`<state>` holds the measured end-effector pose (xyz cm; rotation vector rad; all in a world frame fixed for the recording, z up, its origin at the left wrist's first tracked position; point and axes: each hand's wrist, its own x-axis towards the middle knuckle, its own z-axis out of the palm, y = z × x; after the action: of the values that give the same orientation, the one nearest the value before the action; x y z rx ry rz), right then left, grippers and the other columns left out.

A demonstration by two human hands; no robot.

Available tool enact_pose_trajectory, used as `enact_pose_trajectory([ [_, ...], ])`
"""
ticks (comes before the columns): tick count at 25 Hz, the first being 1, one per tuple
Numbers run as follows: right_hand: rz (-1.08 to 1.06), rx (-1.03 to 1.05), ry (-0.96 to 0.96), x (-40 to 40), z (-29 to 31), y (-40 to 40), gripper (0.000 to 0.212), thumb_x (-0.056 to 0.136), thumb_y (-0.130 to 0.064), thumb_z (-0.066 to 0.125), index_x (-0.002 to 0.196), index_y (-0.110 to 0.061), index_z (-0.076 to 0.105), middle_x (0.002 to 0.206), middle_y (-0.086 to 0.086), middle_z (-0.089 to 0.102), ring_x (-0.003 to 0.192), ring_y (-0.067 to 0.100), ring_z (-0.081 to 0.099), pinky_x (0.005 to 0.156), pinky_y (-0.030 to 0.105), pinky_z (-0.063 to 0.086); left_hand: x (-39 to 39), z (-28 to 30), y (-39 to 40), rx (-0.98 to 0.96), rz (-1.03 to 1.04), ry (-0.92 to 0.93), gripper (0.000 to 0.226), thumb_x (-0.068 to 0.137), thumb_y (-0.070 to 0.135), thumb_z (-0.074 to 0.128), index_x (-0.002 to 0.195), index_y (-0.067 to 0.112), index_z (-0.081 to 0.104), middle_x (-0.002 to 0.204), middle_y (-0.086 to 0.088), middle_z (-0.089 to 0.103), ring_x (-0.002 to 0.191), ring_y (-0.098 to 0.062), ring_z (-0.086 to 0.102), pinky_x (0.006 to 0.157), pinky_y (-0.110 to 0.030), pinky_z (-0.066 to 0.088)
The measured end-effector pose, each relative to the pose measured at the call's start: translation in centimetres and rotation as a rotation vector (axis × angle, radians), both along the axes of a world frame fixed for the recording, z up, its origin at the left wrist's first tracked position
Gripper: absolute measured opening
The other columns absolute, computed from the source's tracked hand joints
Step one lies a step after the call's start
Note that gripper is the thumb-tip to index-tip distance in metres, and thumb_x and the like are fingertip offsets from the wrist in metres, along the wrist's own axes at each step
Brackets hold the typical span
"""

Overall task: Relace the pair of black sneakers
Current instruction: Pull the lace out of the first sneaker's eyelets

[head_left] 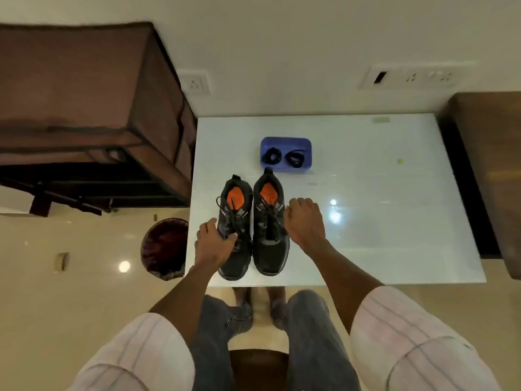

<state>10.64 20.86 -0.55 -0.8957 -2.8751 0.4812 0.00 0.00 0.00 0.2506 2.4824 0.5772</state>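
Sneakers [253, 230] side by side on white table [394, 244], toes toward person, left hand [212, 245] gripping left one's side and laces, right hand [304, 221] loosely curled beside right one

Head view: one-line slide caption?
Left hand grips the left sneaker, right hand touches the right sneaker; spare laces in blue tray.
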Motion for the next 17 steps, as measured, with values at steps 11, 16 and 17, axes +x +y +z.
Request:
enact_pose_trajectory([
  [11,0.110,-0.029,0.236,-1.4,-8.6,-4.4,0.037,0.090,-0.036,0.057,0.112,-0.007,0.052,0.112,0.014,0.053,0.097,0.029,0.050,0.082,0.039,0.045,2.2,-10.5,-1.2,0.091,0.037,0.065,0.107,0.073,0.066,0.071,0.153,0.025,0.012,0.149,-0.014,0.032,0.137,-0.038,0.033,0.110,-0.056,0.035],
  [16,-0.130,-0.067,0.314,2.2,-7.3,-8.2,0.028,0.094,-0.020,0.053,0.115,-0.003,0.052,0.115,0.017,0.053,0.102,0.032,0.051,0.088,0.045,0.048,5.8,-9.6,-3.5,0.114,0.058,0.036,0.106,0.073,0.064,0.070,0.151,0.021,0.014,0.146,-0.016,0.034,0.136,-0.039,0.032,0.109,-0.055,0.035],
  [17,-0.162,-0.103,0.331,3.6,-6.8,-9.4,0.021,0.093,-0.015,0.052,0.110,-0.003,0.052,0.111,0.016,0.053,0.101,0.031,0.051,0.086,0.044,0.048,6.9,-9.3,-4.2,0.118,0.058,0.006,0.106,0.073,0.063,0.072,0.151,0.019,0.014,0.146,-0.017,0.033,0.136,-0.040,0.032,0.110,-0.055,0.035],
])
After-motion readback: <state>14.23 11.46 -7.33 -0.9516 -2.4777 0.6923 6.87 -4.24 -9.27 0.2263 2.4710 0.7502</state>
